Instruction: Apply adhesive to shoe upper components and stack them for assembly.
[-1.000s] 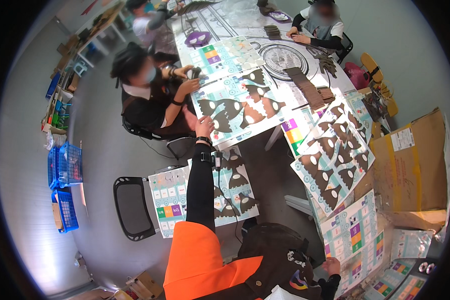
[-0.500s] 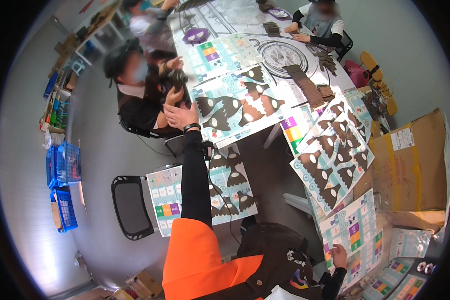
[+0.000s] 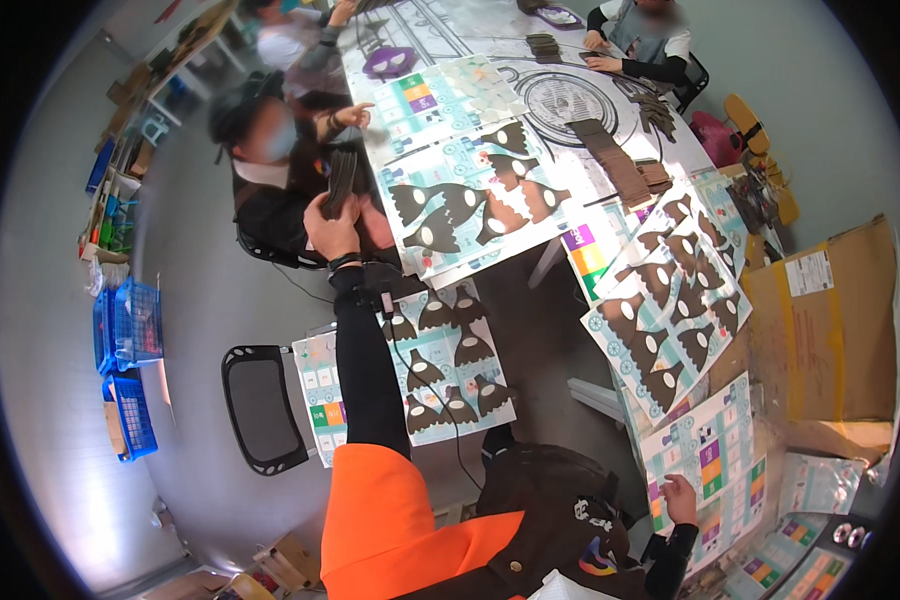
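Note:
My left hand (image 3: 332,232) reaches far forward, closed around a stack of dark brown flat pieces (image 3: 342,178), which stands upright from its grip. This is beside a seated co-worker at the left edge of the table; the co-worker's raised hand (image 3: 353,115) is apart from the stack. My right hand (image 3: 680,498) hovers at the lower right over a printed sheet (image 3: 705,450) with coloured squares, fingers loosely curled and apart, nothing visible in them. Right of my left hand, dark brown scallop-edged cut-outs (image 3: 438,236) with pale ovals lie on a printed sheet (image 3: 495,262).
More sheets with cut-outs (image 3: 670,300) overlap at the right, beside a large cardboard box (image 3: 835,330). Below my left arm, another sheet (image 3: 460,425) lies near a black chair (image 3: 262,410). A cable (image 3: 425,375) hangs by that arm. Two other people sit farther along the table.
My left hand has turned, drawn slightly back left and closed on the dark brown stack, which was in the co-worker's hands. The co-worker's hand has let go. My right hand barely moved.

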`<act>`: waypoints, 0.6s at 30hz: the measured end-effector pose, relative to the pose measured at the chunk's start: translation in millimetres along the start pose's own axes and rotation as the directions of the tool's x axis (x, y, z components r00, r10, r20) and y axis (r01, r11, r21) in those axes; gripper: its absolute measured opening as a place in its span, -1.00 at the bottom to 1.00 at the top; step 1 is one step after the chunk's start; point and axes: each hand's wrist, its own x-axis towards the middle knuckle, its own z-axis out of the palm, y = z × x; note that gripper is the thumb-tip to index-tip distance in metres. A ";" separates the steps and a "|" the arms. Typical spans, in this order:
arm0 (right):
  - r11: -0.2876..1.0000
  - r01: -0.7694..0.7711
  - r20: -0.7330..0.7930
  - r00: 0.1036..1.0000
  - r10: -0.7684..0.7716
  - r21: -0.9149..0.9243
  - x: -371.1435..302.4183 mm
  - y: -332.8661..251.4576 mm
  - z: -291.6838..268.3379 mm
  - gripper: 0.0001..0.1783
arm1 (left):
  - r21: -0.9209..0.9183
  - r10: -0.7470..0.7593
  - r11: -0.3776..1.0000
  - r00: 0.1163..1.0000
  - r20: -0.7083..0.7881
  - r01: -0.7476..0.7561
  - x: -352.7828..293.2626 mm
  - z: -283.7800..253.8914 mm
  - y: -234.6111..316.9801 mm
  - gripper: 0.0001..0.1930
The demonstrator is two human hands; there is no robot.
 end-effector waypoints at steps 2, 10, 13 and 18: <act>0.999 -0.013 -0.019 1.000 0.014 0.046 -7.5 -20.7 -4.5 -0.72 | -0.202 -0.019 0.979 0.997 0.077 0.034 -2.9 -7.4 13.9 -0.61; 0.932 0.245 0.000 0.967 -0.254 0.268 3.5 -88.8 -19.7 -0.41 | -0.414 0.154 0.907 0.852 0.501 0.079 -110.0 -126.4 166.2 -0.66; 0.732 0.429 -0.052 0.877 -0.477 0.529 -6.6 -119.7 -25.7 -0.06 | -0.366 0.148 0.715 0.383 0.912 0.596 -213.4 -182.3 247.1 -0.63; 0.039 -0.002 0.026 0.768 -0.640 0.999 -21.9 1.1 -19.8 -0.25 | 0.008 0.424 0.408 -0.198 0.884 0.913 -379.9 -259.3 359.4 -0.61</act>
